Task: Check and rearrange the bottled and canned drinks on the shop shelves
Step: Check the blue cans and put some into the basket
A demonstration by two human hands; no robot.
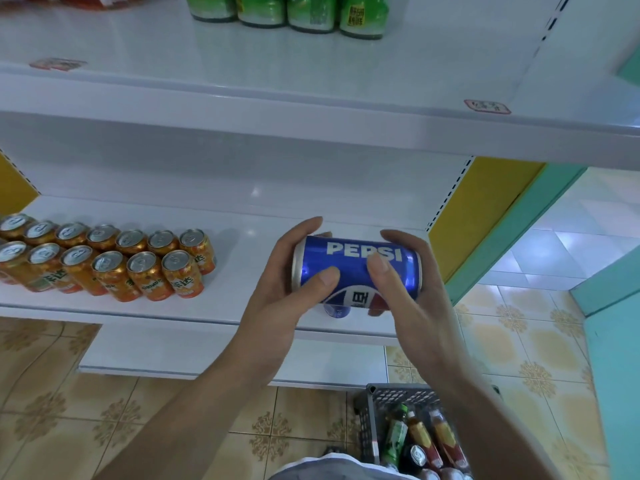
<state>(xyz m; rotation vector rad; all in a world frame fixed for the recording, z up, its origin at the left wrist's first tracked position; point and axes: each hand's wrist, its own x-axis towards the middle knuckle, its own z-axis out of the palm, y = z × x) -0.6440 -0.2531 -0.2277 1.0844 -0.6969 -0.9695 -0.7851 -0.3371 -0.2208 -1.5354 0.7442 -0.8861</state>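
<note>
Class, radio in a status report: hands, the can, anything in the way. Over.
Left hand, right hand both grip the Pepsi can, sideways above the shelf. Orange cans stand apart on the left, not in the way.

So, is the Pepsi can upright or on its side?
On its side: the Pepsi can is held level between the left hand and right hand.

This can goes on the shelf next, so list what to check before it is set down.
1. Grip: left hand and right hand both hold the blue can: ok.
2. Can upright: not ok, it lies sideways.
3. Bare spot on the shelf right of the orange cans: ok.
4. Orange cans standing in rows: ok.
5. Dents or date on the blue can: cannot tell.
</note>
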